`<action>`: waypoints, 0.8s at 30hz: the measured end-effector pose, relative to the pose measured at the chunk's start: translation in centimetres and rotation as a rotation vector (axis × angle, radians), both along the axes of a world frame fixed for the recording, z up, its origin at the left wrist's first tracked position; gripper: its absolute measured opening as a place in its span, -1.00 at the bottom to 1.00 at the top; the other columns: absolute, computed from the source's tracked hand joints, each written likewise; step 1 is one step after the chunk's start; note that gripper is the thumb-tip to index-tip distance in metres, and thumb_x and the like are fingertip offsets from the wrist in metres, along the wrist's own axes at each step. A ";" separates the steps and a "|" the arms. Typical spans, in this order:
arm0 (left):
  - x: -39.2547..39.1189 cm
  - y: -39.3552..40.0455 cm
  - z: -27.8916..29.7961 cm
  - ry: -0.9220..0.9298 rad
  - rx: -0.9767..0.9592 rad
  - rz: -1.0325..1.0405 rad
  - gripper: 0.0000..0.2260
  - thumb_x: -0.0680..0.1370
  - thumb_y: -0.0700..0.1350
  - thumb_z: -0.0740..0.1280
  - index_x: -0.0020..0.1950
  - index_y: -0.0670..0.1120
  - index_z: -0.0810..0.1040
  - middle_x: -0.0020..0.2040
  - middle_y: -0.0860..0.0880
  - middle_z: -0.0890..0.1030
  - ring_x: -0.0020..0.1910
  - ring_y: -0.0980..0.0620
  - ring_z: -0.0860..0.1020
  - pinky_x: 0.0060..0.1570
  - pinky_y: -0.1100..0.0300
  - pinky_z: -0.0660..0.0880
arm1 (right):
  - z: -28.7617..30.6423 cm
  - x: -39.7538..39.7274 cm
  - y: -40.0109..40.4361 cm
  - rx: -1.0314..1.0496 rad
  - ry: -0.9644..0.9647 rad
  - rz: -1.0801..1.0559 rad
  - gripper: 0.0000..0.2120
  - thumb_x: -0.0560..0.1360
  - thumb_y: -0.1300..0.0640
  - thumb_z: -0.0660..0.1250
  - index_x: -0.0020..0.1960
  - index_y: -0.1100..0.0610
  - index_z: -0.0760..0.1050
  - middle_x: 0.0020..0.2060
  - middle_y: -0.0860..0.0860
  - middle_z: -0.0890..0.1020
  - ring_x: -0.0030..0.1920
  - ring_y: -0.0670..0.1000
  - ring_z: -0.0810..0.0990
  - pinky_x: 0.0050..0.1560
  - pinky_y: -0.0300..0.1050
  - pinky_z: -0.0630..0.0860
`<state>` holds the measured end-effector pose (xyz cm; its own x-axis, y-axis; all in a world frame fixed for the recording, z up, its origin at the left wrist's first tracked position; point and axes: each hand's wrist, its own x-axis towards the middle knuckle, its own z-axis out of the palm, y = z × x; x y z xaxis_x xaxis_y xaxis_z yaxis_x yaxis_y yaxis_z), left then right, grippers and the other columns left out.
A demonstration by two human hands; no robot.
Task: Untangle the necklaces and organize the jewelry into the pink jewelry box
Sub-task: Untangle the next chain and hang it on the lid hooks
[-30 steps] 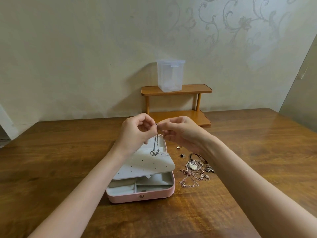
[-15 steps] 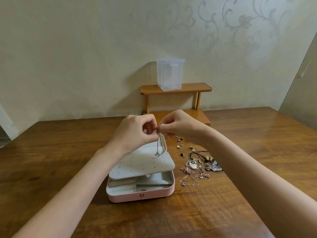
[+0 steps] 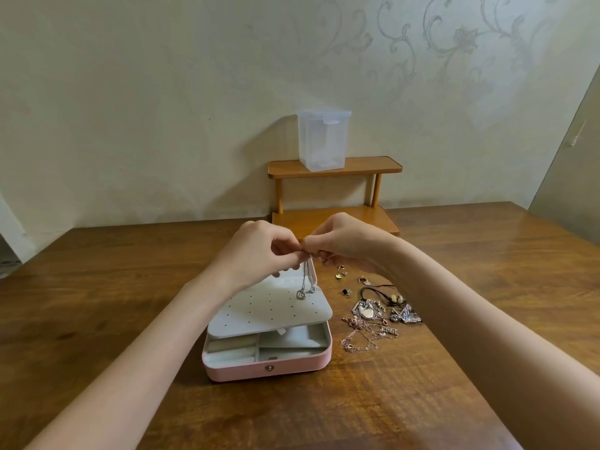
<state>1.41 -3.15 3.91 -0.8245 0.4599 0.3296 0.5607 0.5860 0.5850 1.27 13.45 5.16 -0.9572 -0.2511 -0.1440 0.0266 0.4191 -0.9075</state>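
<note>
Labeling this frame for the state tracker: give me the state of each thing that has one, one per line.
pink jewelry box: open, perforated insert tilted over its compartments
silver necklace: pinched by both hands, hanging, pendant at the insert
left hand: pinching the chain
right hand: pinching the chain
pile of necklaces: tangled, on the table right of the box
small loose pieces: scattered on the table
clear plastic container: lid closed, upright on the wooden shelf

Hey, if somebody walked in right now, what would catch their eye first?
Both hands, the left hand and the right hand, pinch a thin silver necklace dangling over the open pink jewelry box at the table's centre. Right of the box lies a tangled jewelry pile.
</note>
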 end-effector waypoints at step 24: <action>0.1 0.1 -0.2 0.371 -0.098 0.058 -0.96 0.43 -0.21 0.45 -0.14 -0.12 0.65 -0.32 0.13 0.45 -0.36 0.20 0.42 -0.31 0.45 0.29 | -0.6 -0.3 -0.4 -0.085 -0.035 -0.113 -0.80 0.45 0.23 0.38 -0.34 0.22 0.51 -0.48 0.00 0.45 -0.41 -0.08 0.37 -0.34 -0.24 0.36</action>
<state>1.47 -3.07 3.72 -0.6830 0.4601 0.5672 0.6880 0.6661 0.2882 0.92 13.00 4.57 -0.9748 -0.1544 -0.1609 0.1018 0.3336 -0.9372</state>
